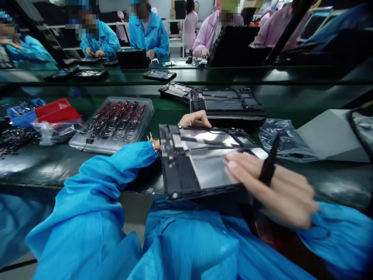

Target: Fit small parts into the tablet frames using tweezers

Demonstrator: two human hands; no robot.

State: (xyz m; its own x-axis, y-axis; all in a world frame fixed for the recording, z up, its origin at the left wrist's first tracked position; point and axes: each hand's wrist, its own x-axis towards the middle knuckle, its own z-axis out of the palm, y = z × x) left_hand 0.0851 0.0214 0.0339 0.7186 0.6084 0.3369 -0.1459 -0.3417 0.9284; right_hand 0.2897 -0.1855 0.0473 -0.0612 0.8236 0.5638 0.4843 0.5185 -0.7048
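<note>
Tablet, which way: opened tablet (201, 163), long axis running left to right across the person's front; opened face up and tipped toward the person, the dark end with a round corner fitting at the left.
Tablet, place: held up at the near edge of the green bench (335, 179), above the lap.
Tablet, looks: black frame, back off; two shiny silver panels side by side, a dark strip between them, small boards and ribbons along the left end, a pale patch toward the right end.
Left hand: (195, 118) bent around the tablet's far edge, clamped there; palm and thumb hidden behind it.
Right hand: (268, 179) blurred; fingertips over the lower silver panel, contact unclear; a dark stick (269, 161) gripped among the fingers.
Hands, together or apart: apart, the tablet between them.
Other tablets, count: one atop a stack (224, 99) beyond, one leaning tablet (176, 89) at its left, three on the raised shelf (198, 74).
Left of bench: one clear tray (150, 107) with about five rows of dark, red-tipped strips (115, 120); one red sheet (58, 111); one heap of black bits (17, 138).
Right of bench: one clear bag (287, 136), one white box (335, 134).
</note>
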